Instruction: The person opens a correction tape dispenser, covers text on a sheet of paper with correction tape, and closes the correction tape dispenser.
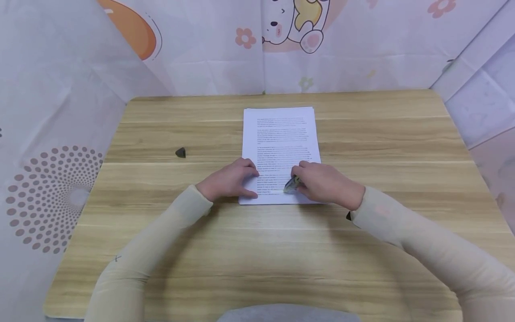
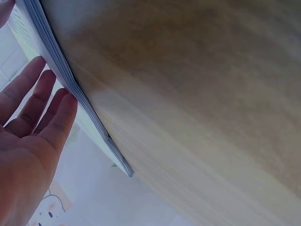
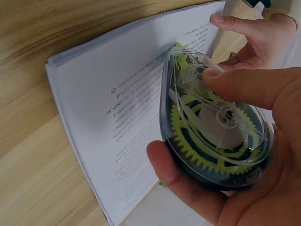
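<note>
A stack of printed paper (image 1: 277, 134) lies on the wooden table in the head view. My right hand (image 1: 326, 183) grips a correction tape dispenser (image 3: 216, 122) with a clear case and green gear wheels. Its tip (image 3: 178, 47) is down at the lower lines of the top sheet, and a pale strip shows beside it in the head view. My left hand (image 1: 231, 179) rests at the lower left edge of the stack, thumb and fingers spread. In the left wrist view its fingertips (image 2: 70, 101) touch the side of the stack.
A small dark angular piece (image 1: 180, 152) lies on the wooden table (image 1: 249, 259), left of the paper. Another dark bit (image 1: 348, 216) pokes out beside my right sleeve. Behind the table's far edge hangs a patterned white cloth (image 1: 201, 40).
</note>
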Motion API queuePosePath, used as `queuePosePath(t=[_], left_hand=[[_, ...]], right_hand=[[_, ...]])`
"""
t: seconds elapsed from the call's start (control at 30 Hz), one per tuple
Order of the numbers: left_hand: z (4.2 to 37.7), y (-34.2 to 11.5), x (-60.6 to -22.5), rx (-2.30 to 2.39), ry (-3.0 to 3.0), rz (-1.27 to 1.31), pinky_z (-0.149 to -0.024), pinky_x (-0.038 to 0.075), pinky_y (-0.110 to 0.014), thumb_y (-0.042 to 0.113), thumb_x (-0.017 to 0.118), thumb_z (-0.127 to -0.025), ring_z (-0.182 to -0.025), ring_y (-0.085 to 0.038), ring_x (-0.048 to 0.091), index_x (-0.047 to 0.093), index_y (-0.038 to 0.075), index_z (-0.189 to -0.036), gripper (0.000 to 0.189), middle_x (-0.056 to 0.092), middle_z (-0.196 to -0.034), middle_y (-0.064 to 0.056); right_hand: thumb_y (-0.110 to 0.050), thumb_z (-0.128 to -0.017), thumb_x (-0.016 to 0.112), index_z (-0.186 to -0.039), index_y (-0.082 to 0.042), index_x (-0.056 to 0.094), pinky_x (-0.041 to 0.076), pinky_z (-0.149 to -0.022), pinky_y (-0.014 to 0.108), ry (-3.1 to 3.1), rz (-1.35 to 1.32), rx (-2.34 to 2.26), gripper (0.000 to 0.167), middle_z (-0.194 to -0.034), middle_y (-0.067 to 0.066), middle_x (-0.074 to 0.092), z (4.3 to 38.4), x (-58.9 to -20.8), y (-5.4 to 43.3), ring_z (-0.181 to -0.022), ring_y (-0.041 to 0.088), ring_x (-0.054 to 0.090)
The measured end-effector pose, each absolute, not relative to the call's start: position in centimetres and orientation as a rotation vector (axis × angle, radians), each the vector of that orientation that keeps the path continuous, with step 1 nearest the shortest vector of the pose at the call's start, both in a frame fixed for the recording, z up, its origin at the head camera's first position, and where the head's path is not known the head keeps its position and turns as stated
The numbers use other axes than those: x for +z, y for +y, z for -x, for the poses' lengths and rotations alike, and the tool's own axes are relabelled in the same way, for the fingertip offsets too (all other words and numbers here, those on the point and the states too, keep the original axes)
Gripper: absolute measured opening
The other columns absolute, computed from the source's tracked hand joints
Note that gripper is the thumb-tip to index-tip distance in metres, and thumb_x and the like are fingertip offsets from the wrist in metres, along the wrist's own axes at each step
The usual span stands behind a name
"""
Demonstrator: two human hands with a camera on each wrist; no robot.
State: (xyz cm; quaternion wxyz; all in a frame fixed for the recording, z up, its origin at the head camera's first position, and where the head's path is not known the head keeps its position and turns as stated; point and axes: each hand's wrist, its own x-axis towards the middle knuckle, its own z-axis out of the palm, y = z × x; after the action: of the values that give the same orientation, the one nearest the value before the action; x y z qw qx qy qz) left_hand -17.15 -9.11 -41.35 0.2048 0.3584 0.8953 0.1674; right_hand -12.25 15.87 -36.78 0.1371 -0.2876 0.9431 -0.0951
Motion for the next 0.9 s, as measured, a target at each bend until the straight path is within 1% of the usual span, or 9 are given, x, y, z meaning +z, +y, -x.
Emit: queuePosePath(t=[0.27, 0.53, 0.73, 0.9], left_hand=[[17.1, -9.1, -41.3, 0.471, 2.506, -0.998, -0.099, 0.041, -0.034, 0.033, 0.079, -0.074, -0.109, -0.023, 0.048, 0.063, 0.001, -0.116, 0.056, 0.055, -0.118, -0.01], [17.1, -9.2, -41.3, 0.485, 2.506, -1.015, -0.098, 0.04, -0.035, 0.031, 0.079, -0.073, -0.109, -0.023, 0.048, 0.064, 0.0, -0.115, 0.055, 0.055, -0.117, -0.01], [17.0, -9.1, -41.2, 0.491, 2.498, -0.997, -0.098, 0.041, -0.034, 0.032, 0.079, -0.073, -0.108, -0.023, 0.047, 0.064, 0.001, -0.116, 0.055, 0.055, -0.116, -0.009], [17.0, -9.1, -41.3, 0.485, 2.498, -0.997, -0.098, 0.041, -0.034, 0.032, 0.079, -0.073, -0.109, -0.022, 0.047, 0.064, 0.002, -0.116, 0.055, 0.055, -0.117, -0.009]], right_hand=[[-0.012, -0.081, 0.07, -0.1, -0.003, 0.062, 0.048, -0.065, 0.03, 2.729, 0.827, -0.263, 0.023, -0.085, 0.006, 0.059, 12.1, -36.6, 16.4, -0.07, 0.015, 0.053], [-0.012, -0.082, 0.069, -0.104, -0.002, 0.062, 0.049, -0.064, 0.03, 2.715, 0.805, -0.255, 0.025, -0.087, 0.007, 0.06, 12.0, -36.5, 17.2, -0.069, 0.015, 0.054], [-0.011, -0.081, 0.07, -0.102, -0.002, 0.063, 0.049, -0.064, 0.03, 2.724, 0.795, -0.261, 0.025, -0.085, 0.007, 0.06, 12.0, -36.5, 17.7, -0.068, 0.015, 0.054], [-0.011, -0.08, 0.07, -0.101, -0.002, 0.063, 0.047, -0.062, 0.029, 2.723, 0.789, -0.265, 0.023, -0.083, 0.005, 0.06, 11.9, -36.5, 18.1, -0.067, 0.014, 0.052]])
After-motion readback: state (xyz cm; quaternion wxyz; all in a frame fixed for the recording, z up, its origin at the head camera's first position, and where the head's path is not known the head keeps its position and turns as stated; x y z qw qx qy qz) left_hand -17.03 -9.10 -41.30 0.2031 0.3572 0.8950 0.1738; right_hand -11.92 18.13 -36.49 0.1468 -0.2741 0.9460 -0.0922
